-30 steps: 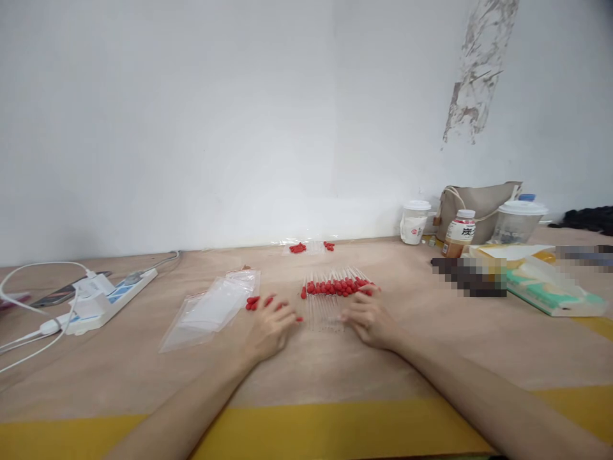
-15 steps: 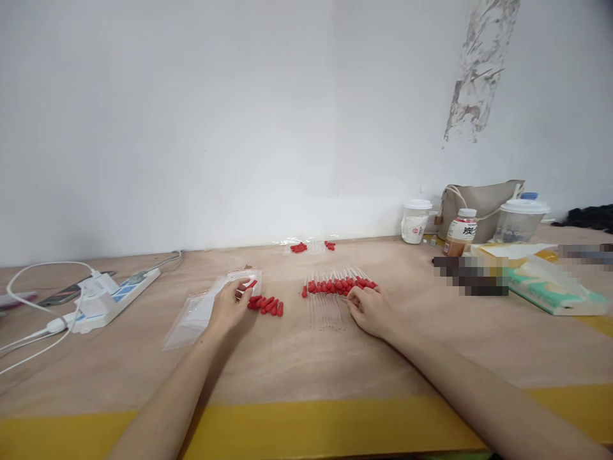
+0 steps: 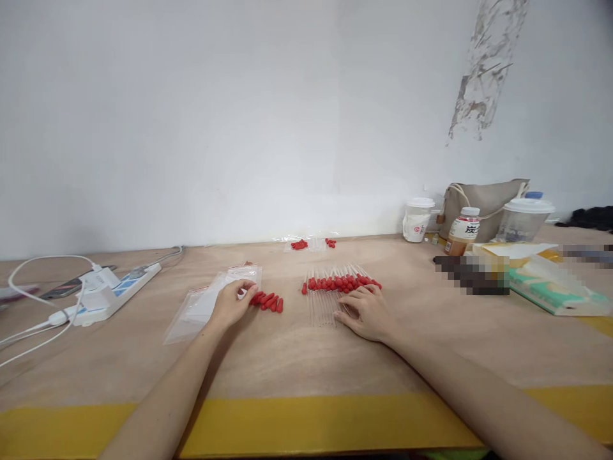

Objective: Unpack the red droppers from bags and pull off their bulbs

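Through my head camera I have the left hand (image 3: 234, 301) left of the middle of the table (image 3: 297, 367), its fingers curled with thumb and forefinger close together at the left end of a small heap of loose red bulbs (image 3: 271, 303); I cannot tell whether they pinch one. Clear plastic bags (image 3: 189, 314) lie flat beside and partly behind that hand. The right hand (image 3: 366, 313) rests at the right end of a row of red-bulbed droppers (image 3: 330, 284), fingers bent and thumb apart from them; whether they grip a dropper I cannot make out. The row lies about midway between the left and right edges, thin clear tubes pointing to both the far and near edges. A power strip (image 3: 131, 284) sits toward the far left corner.
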The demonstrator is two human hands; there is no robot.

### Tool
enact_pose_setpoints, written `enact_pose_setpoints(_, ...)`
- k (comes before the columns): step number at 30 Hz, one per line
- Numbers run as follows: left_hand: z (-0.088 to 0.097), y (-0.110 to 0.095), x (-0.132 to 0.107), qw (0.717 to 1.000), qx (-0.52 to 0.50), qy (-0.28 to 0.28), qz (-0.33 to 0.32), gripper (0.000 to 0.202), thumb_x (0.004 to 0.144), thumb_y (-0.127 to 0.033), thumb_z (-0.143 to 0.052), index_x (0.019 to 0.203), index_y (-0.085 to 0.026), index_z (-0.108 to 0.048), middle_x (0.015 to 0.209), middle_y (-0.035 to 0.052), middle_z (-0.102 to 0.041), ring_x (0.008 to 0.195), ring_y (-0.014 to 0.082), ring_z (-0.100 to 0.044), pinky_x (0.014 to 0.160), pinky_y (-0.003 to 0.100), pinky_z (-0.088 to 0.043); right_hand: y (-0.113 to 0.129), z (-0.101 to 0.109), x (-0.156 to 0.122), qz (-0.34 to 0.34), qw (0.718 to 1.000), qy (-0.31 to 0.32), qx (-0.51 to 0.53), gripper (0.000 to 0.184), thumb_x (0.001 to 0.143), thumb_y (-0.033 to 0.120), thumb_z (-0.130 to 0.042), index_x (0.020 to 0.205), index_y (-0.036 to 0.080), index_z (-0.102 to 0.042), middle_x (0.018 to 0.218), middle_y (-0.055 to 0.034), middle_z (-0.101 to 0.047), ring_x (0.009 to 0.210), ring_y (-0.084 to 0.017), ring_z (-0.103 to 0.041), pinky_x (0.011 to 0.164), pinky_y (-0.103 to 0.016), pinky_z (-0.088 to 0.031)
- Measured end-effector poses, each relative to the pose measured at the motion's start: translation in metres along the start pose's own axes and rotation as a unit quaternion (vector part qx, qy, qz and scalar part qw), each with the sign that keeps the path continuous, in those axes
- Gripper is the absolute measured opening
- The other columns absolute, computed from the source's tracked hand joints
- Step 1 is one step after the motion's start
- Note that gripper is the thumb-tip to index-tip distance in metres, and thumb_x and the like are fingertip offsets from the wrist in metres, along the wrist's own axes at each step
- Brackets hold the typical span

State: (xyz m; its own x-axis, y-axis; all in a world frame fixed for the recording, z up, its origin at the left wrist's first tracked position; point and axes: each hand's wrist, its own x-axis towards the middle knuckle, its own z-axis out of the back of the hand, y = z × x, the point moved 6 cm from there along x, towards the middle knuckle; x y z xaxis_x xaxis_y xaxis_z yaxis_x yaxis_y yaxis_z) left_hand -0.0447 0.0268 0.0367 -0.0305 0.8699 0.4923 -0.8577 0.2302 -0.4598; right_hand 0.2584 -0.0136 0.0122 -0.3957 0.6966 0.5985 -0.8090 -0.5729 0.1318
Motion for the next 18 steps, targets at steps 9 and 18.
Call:
enact_pose_setpoints(9,-0.014,-0.054,0.002,0.986,0.09,0.032,-0.133,0.025,0.071,-0.046,-0.054,0.074,-0.023,-0.063,0.088,0.0028,-0.061,0.09,0.0222,-0.051,0.082,0.036,-0.036,-0.005,-0.001,0.003,-0.019,0.999,0.019,0.029,0.04,0.083,0.049,-0.04,0.108,0.023,-0.057,0.097,-0.0048,-0.065,0.089,-0.019,-0.053,0.088,-0.039,-0.028)
enact_pose_setpoints(18,-0.076,-0.093,0.035,0.967,0.151,0.183,-0.092,0.037,0.062,-0.056,-0.058,0.06,-0.02,-0.065,0.096,0.0086,-0.058,0.101,0.0294,-0.047,0.089,0.043,-0.03,-0.029,0.008,0.004,-0.077,0.993,0.006,0.093,0.042,0.091,0.038,-0.022,0.109,0.025,-0.057,0.099,-0.0026,-0.065,0.092,-0.017,-0.054,0.089,-0.04,-0.028)
